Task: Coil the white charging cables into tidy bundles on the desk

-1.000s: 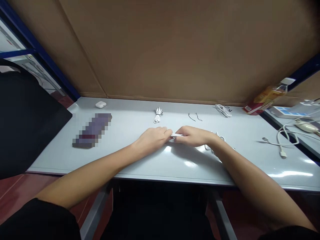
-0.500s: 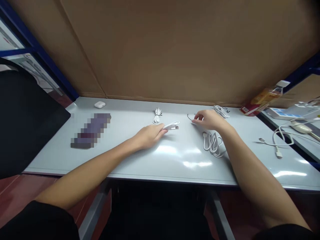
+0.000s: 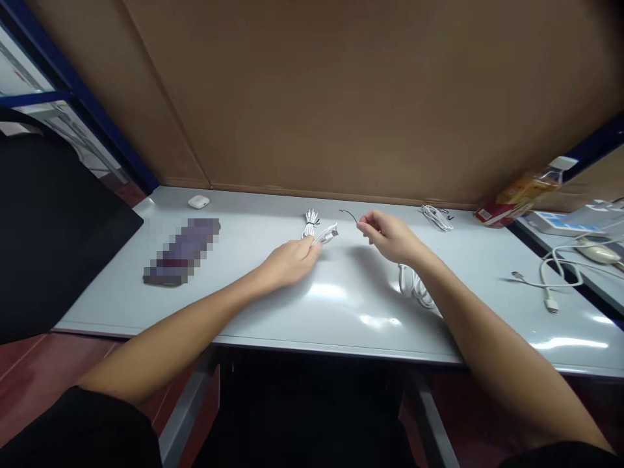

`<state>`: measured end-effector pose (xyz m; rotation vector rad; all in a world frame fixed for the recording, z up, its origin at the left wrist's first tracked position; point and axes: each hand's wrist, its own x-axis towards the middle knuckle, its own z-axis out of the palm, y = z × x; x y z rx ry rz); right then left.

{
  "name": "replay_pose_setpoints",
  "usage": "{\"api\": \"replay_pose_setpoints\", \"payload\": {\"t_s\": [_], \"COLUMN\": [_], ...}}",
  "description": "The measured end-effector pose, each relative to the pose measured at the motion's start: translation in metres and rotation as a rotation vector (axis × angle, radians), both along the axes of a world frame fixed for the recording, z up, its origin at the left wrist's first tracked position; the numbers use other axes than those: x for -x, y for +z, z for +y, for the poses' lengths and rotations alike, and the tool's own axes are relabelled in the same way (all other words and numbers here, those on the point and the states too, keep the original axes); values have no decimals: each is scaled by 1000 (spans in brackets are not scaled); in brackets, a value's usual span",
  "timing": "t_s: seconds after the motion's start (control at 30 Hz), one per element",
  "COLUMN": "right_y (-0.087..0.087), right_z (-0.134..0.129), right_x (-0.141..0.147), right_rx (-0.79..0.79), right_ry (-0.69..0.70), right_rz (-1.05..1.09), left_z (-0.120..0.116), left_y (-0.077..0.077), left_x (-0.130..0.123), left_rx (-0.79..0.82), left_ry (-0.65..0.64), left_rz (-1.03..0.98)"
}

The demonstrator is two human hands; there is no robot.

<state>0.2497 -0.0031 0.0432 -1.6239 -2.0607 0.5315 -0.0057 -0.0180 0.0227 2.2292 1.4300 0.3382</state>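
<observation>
Two bare forearms reach from the near edge across a pale grey desk (image 3: 273,312) toward its middle. The left hand (image 3: 287,260) rests on the desk with its fingers closed around a folded white cable (image 3: 325,235); the cable's plug end sticks out beyond the fingertips, pointing far and right. The right hand (image 3: 390,235) is raised just above the desk, a little to the right of the left hand and apart from it. Its thumb and forefinger pinch one end of a thin black twist tie (image 3: 348,214), which curves up and to the left, so its free end hangs in the air between the two hands, just beyond the cable's plug.

Under the right wrist, on the desk, lies a loose white cable (image 3: 412,286), partly hidden by the forearm. Near the right edge lies another white cable (image 3: 548,286) with its plugs spread out.

Farther back, just beyond the left hand's cable, sits a small bundled white cable (image 3: 310,223). To the far left lies a blurred dark oblong object (image 3: 182,252), and beyond it a small white case (image 3: 198,201). At the far right is another white cable bundle (image 3: 436,216), then a plastic bottle (image 3: 524,190) lying on its side. A brown cardboard wall (image 3: 341,97) stands behind the desk.
</observation>
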Motion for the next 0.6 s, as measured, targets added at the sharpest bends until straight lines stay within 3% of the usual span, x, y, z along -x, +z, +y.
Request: {"api": "replay_pose_setpoints", "payload": {"t_s": [0.07, 0.13, 0.27, 0.4, 0.5, 0.6], "right_y": [-2, -8, -20, -24, -25, -27], "right_z": [-13, -25, -37, -39, -41, -39], "right_x": [22, 41, 63, 68, 70, 69], "right_rx": [-145, -227, -244, -260, -293, -297], "right_ry": [40, 88, 87, 34, 6, 37], "right_rz": [72, 8, -216, -347, -262, 4], "left_z": [-1, -1, -3, -3, -1, 3], "left_y": [-1, -3, -4, -5, -8, -12], "left_x": [-1, -2, -2, -3, -4, -4], "left_rx": [-17, -46, -40, 41, 59, 56], "left_ry": [6, 17, -4, 8, -17, -77], "left_rz": [36, 46, -7, -227, -363, -421]}}
